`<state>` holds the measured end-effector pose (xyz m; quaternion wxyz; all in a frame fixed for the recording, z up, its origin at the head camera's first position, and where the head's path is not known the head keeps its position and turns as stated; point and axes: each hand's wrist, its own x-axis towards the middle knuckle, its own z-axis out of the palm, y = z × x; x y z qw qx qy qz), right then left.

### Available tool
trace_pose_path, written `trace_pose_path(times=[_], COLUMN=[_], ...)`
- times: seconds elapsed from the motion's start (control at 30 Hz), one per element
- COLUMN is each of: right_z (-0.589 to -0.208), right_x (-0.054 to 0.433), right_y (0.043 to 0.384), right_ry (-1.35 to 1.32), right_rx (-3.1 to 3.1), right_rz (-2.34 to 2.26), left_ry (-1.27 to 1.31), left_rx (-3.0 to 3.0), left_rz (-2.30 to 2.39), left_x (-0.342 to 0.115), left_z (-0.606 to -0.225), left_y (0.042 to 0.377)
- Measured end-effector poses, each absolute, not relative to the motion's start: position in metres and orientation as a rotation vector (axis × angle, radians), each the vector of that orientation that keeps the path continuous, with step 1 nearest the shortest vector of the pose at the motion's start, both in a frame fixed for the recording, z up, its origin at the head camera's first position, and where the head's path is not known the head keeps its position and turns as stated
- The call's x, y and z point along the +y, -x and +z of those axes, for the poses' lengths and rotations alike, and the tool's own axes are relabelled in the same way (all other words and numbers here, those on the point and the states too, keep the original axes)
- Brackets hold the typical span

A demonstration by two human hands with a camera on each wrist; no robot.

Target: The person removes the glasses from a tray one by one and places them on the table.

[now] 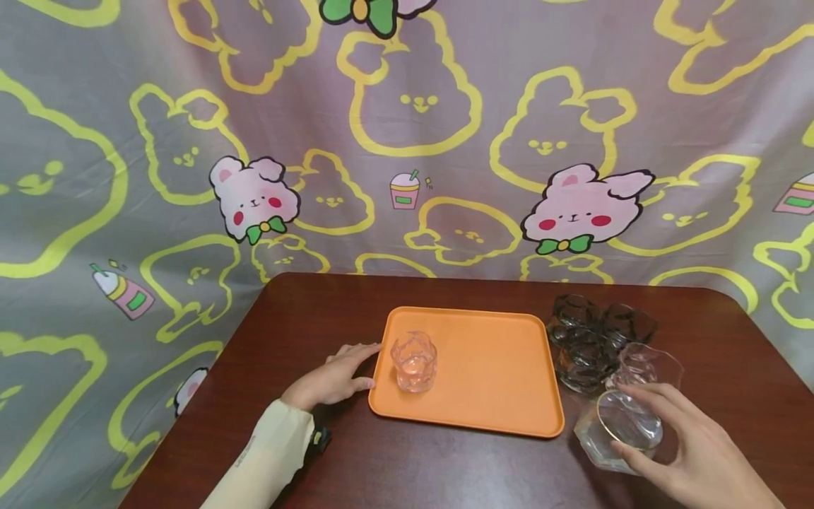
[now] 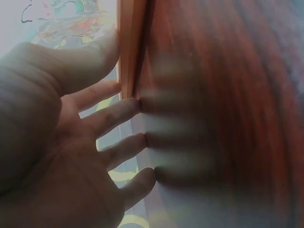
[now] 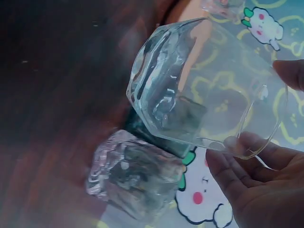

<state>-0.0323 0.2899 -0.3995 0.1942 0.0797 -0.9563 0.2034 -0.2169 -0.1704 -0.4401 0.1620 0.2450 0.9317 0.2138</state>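
My right hand (image 1: pixel 699 445) pinches a clear faceted drinking glass (image 1: pixel 594 438) by its rim, between thumb and fingers. The glass is tilted, off the front right corner of the orange tray (image 1: pixel 490 360); in the right wrist view the glass (image 3: pixel 161 95) looks empty. At the tray's left edge, my left hand (image 1: pixel 333 378) lies with fingers spread and fairly straight, the tips at the rim. Fingertips (image 2: pixel 128 107) also meet the table in the left wrist view. A pinkish clear glass (image 1: pixel 415 364) stands on the tray's left part.
Several dark smoky glasses (image 1: pixel 581 360) cluster right of the tray, close to its edge. Another pinkish clear glass (image 1: pixel 655 364) stands beside them, just beyond my right hand. The brown wooden table (image 1: pixel 331 297) ends at a patterned cloth (image 1: pixel 445 212) behind.
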Motion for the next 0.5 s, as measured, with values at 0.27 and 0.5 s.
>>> trace_pose_path(times=[0.27, 0.5], right_z=[-0.409, -0.408], right_x=[0.295, 0.294], right_y=[0.037, 0.043], right_ry=[-0.178, -0.243], right_rx=[-2.731, -2.671], right_rz=[0.584, 0.59], left_ry=[-0.683, -0.688], left_rx=[2.662, 2.666], left_rz=[0.582, 0.589], left_x=[-0.167, -0.169], left_z=[-0.439, -0.438], left_y=[0.217, 0.216])
